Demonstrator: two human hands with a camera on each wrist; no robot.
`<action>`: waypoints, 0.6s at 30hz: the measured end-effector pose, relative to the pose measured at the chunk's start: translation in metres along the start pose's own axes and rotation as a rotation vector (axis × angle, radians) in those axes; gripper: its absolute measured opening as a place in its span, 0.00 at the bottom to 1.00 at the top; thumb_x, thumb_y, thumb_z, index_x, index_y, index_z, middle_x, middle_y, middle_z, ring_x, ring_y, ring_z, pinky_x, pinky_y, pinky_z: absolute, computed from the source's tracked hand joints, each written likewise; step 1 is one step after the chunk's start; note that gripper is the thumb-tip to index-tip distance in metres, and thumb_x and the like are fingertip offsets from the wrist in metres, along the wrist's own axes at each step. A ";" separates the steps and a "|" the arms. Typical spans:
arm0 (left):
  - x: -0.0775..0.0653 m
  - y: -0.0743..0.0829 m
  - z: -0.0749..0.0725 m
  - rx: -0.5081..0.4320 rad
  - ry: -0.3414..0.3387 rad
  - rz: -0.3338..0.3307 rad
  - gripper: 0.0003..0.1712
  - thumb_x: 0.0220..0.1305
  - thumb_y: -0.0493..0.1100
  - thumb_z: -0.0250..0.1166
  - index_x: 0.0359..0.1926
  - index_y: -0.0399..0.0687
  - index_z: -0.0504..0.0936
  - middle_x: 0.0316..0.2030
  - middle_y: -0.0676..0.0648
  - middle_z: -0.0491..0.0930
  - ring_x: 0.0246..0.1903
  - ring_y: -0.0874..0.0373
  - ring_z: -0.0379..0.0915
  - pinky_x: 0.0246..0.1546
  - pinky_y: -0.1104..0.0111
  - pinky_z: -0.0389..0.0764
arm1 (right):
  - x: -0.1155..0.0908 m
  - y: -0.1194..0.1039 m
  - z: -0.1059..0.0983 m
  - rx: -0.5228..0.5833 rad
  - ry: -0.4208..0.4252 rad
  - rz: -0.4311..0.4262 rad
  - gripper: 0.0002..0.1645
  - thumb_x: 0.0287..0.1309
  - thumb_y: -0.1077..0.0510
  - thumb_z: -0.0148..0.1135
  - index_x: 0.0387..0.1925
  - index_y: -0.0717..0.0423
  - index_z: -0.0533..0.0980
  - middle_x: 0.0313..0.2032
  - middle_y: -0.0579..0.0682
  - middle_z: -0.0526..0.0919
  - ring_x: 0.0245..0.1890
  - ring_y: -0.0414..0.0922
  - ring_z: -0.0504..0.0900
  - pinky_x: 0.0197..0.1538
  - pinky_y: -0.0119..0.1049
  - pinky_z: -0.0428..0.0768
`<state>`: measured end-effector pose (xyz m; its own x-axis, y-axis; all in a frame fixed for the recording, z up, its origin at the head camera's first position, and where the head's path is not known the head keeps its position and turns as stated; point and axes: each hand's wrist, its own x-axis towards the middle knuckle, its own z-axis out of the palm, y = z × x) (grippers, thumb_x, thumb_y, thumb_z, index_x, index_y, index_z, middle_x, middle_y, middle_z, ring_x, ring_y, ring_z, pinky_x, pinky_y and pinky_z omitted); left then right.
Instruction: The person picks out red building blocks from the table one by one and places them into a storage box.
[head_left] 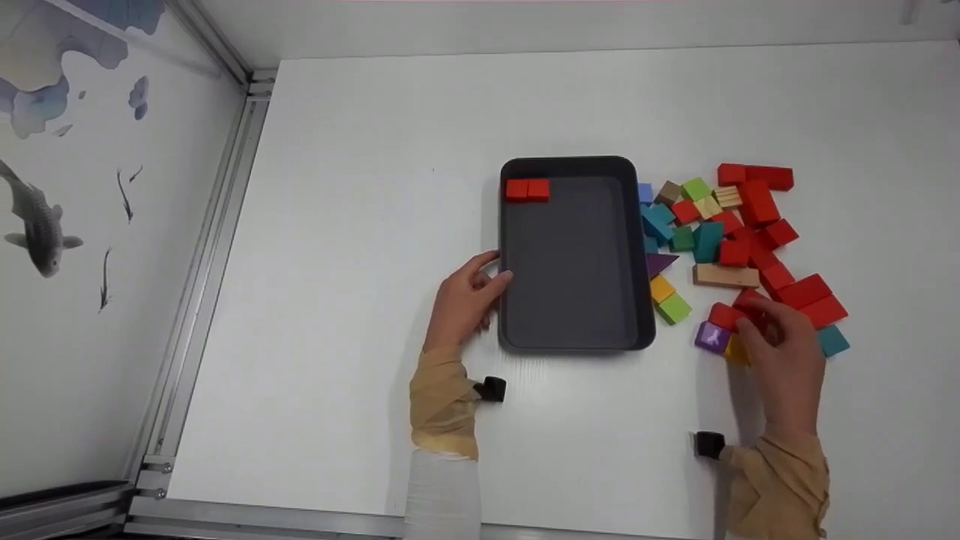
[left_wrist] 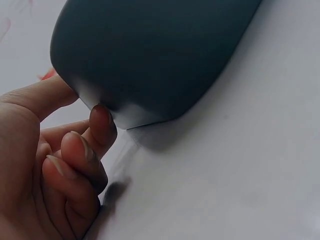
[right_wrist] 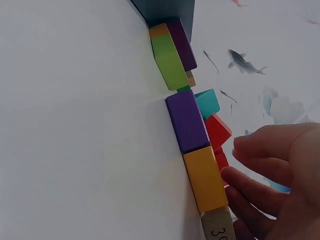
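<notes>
The tray is pinched by the left hand, maybe to stop sliding, but any grip by the right hand can't be told.

shallow dark tray, two red blocks touching, far-left corner

The tray lies on the worktop, with two blocks side by side in its far left corner. Loose blocks spread to its right, the nearest close beside its right wall. The left hand is at the tray's left side, the right hand at the spread's near end.
</notes>
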<state>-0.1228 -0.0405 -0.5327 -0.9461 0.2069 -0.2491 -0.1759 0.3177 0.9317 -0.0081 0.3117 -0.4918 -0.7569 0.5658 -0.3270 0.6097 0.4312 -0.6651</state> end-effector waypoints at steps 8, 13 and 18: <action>0.003 -0.002 0.003 -0.003 0.034 0.037 0.28 0.53 0.62 0.60 0.55 0.66 0.71 0.21 0.49 0.73 0.09 0.53 0.64 0.12 0.62 0.71 | 0.010 0.007 -0.011 -0.106 -0.077 -0.098 0.34 0.51 0.52 0.63 0.61 0.45 0.64 0.59 0.52 0.61 0.60 0.52 0.58 0.50 0.49 0.71; 0.005 -0.002 0.005 -0.018 0.052 0.081 0.26 0.54 0.59 0.61 0.55 0.66 0.71 0.22 0.49 0.73 0.09 0.54 0.63 0.12 0.62 0.71 | 0.019 0.006 -0.016 -0.172 -0.135 -0.159 0.33 0.52 0.52 0.62 0.60 0.47 0.64 0.56 0.54 0.63 0.56 0.54 0.60 0.48 0.49 0.73; 0.002 -0.005 0.003 0.003 0.073 0.075 0.25 0.54 0.60 0.60 0.55 0.67 0.71 0.20 0.50 0.74 0.09 0.55 0.63 0.12 0.63 0.71 | 0.031 -0.003 -0.021 -0.246 -0.190 -0.214 0.36 0.51 0.51 0.63 0.61 0.51 0.62 0.53 0.59 0.64 0.52 0.57 0.61 0.45 0.52 0.74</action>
<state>-0.1230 -0.0384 -0.5383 -0.9740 0.1618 -0.1585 -0.1031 0.3064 0.9463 -0.0285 0.3424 -0.4861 -0.8894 0.3138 -0.3324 0.4538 0.6944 -0.5585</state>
